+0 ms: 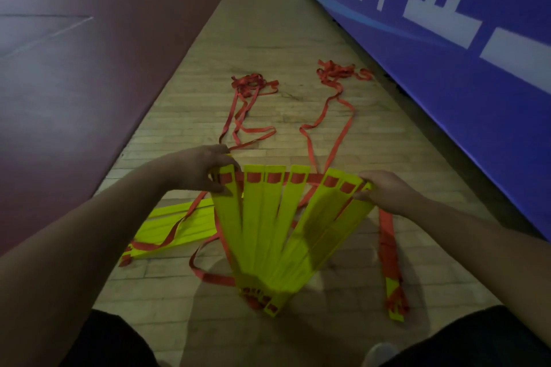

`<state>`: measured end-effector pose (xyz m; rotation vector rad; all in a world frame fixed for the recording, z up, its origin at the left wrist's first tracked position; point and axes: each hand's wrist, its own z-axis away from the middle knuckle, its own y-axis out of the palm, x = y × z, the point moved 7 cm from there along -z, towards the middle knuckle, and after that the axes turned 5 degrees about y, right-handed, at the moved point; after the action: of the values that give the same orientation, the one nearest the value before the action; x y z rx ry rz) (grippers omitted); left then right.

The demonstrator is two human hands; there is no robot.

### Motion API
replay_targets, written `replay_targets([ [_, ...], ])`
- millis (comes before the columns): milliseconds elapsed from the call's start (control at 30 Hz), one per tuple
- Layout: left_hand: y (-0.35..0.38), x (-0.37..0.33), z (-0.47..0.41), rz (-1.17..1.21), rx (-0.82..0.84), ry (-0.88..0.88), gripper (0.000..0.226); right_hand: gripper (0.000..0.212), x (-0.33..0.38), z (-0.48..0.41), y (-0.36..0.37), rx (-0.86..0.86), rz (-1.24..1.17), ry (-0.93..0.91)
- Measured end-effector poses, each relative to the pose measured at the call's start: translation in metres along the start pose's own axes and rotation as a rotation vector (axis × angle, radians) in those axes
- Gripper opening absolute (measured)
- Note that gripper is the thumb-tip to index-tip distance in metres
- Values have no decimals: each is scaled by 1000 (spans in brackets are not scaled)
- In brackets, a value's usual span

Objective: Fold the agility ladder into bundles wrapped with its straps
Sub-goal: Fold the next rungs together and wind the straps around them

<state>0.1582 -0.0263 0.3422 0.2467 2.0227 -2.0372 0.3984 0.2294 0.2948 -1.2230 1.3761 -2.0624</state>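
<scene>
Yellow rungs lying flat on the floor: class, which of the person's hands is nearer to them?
Left. The left hand grips the fanned rungs close by the floor rungs; the right hand grips the fan's far side.

Head camera looks forward-down, near the ladder (269, 232).

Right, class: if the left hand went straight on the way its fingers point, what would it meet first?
The left hand points rightward across the fan, so it would probably meet the neighbouring yellow rungs first, before the right hand; depth is uncertain.
</scene>
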Motion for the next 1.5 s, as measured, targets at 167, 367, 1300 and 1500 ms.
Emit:
replay_targets([
  [167,-29,9,-4,-89,-89,-169,22,19,32,-9,-53,-219,-40,-27],
  [367,-176,-10,-1,-116,-404,-377,23,14,115,-19,-193,-435,73,-166],
  [1300,-148,-28,28,-21,-312,-613,23,38,111,-1,-169,-474,340,-27],
  [1500,-83,-20,44,6,-216,-600,35,35,81,-12,-123,-452,279,47],
])
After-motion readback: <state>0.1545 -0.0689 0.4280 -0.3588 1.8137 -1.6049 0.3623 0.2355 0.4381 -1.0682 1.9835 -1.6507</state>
